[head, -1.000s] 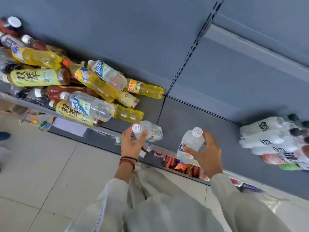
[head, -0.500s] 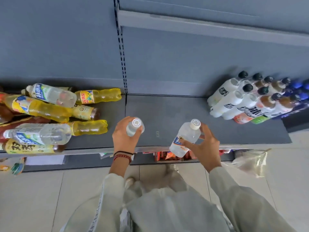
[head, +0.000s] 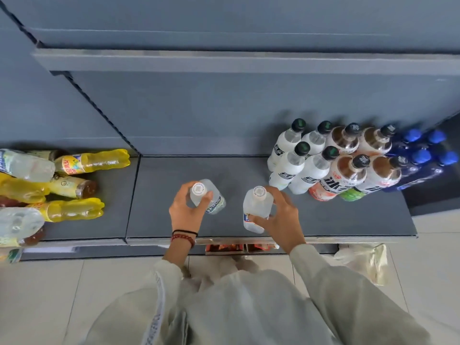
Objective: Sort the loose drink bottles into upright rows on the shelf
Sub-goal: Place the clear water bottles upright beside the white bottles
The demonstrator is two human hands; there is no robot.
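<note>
The left hand (head: 188,212) holds a small clear plastic bottle with a white cap (head: 212,199), with its fingers curled round the top part. The right hand (head: 278,215) holds a second clear plastic bottle with a blue and red label (head: 256,210), with the thumb on one side and the fingers round the other. Both bottles stand up tall, caps pointing up and bottoms pointing down at the flat grey metal shelf (head: 336,220). The bottle in the left hand leans a little, its bottom poking out past the fingers toward the right hand. The bottle in the right hand hangs down below the palm, near the front edge of the shelf. I cannot tell if either bottom touches the shelf. The two bottles are near each other, with a gap between the hands. Just past the right hand stand neat rows of white plastic bottles with black caps (head: 293,165). Well out past the left hand lie loose yellow plastic drink bottles (head: 74,211) on their sides. One second ago the left hand's bottle lay more on its side; now its cap points up. Half a second ago both bottles were by the shelf's front edge; now they are farther in over the shelf, and the right hand is closer to the standing rows.
</note>
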